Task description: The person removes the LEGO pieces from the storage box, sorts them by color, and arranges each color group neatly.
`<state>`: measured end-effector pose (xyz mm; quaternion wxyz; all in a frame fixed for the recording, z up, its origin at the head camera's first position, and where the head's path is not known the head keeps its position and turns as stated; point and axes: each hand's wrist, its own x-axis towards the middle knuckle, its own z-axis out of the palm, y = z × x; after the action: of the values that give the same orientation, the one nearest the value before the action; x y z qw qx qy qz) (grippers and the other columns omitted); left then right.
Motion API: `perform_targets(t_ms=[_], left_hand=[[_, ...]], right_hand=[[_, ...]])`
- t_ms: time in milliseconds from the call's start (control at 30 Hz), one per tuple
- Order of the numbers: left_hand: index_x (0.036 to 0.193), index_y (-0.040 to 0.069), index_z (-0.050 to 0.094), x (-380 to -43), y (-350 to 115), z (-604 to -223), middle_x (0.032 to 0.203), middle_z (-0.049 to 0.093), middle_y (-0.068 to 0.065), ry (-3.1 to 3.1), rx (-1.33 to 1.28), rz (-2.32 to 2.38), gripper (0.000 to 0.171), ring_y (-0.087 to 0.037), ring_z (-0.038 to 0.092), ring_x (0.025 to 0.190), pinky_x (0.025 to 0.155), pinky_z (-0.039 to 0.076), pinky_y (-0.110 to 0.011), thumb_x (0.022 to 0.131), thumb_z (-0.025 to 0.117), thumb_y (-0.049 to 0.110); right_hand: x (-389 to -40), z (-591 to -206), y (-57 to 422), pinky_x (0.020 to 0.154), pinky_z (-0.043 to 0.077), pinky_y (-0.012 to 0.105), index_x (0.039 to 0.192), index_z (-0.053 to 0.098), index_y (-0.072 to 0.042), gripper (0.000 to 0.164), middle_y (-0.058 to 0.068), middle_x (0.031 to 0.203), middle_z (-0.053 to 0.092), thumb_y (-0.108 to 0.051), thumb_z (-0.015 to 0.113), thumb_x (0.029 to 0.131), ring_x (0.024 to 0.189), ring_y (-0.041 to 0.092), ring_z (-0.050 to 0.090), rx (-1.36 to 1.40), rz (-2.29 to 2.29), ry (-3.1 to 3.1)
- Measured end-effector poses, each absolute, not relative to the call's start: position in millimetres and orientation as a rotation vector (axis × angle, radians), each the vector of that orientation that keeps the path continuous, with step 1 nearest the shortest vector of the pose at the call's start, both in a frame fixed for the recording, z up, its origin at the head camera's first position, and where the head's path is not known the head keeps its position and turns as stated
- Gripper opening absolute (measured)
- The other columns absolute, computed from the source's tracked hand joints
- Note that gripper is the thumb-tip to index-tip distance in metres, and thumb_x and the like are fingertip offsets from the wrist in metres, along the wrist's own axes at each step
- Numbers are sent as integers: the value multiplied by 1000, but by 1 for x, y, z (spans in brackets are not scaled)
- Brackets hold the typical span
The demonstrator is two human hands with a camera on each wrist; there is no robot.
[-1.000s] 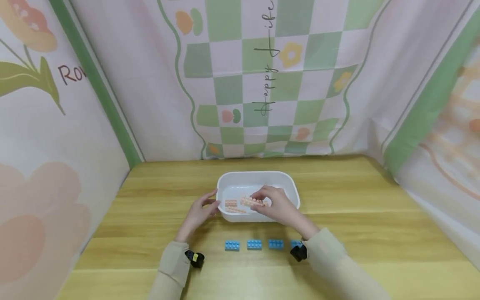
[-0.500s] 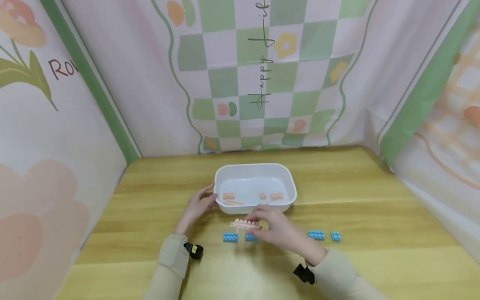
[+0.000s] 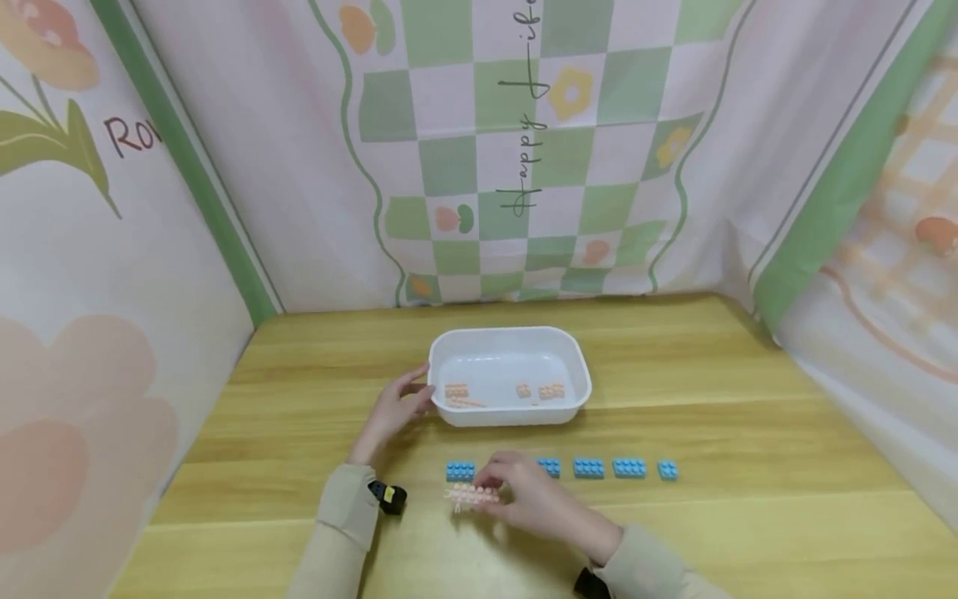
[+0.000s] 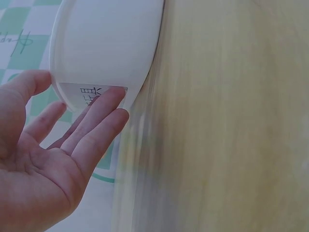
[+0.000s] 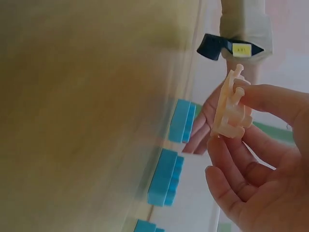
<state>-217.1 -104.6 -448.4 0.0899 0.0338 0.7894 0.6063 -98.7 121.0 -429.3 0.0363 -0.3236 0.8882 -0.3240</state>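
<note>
My right hand (image 3: 527, 499) pinches a pale peach toy building-block piece (image 3: 471, 495) with studs along its top, raised over the wooden table in front of the blue bricks. In the right wrist view the thumb and fingertips hold the piece (image 5: 232, 108), which shows small pegs sticking out. My left hand (image 3: 392, 416) touches the left end of a white plastic bin (image 3: 509, 416). Seen from the left wrist, its fingers (image 4: 96, 116) are extended against the bin's labelled end wall, the thumb near the rim.
Several blue bricks (image 3: 588, 468) stand in a row across the table (image 3: 733, 416), one partly hidden by my right hand. Inside the bin lie several peach blocks (image 3: 456, 389). Printed curtains (image 3: 314, 208) hang behind the table and at both sides.
My right hand has lifted the peach piece out of the bin and carried it toward me, past the row of blue bricks. The left hand stays at the bin's end.
</note>
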Motion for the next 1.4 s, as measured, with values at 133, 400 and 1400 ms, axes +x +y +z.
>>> perform_targets(t_ms=[133, 400, 1400], left_hand=[[139, 19, 45, -216, -105, -448, 122, 60, -19, 2351, 103, 1799, 48, -28, 66, 89, 84, 56, -35, 93, 59, 24], [139, 19, 45, -215, -104, -448, 121, 60, -19, 2357, 105, 1795, 49, -28, 67, 88, 83, 56, -35, 93, 59, 23], [139, 20, 46, -217, -105, -451, 122, 60, -18, 2344, 111, 1820, 48, -27, 67, 88, 83, 57, -34, 93, 59, 23]], right_hand=[[-96, -430, 115, 76, 51, 18, 96, 69, -14, 19, -7, 91, 63, -18, 74, 78, 83, 2, 55, -990, -973, 2723], [-94, -431, 100, 67, 47, 14, 89, 66, -14, 16, -10, 83, 58, -15, 75, 75, 75, -1, 49, -978, -861, 2694], [-92, -434, 84, 64, 35, 17, 81, 64, -20, 18, -16, 73, 52, -25, 79, 71, 66, 0, 43, -930, -527, 2829]])
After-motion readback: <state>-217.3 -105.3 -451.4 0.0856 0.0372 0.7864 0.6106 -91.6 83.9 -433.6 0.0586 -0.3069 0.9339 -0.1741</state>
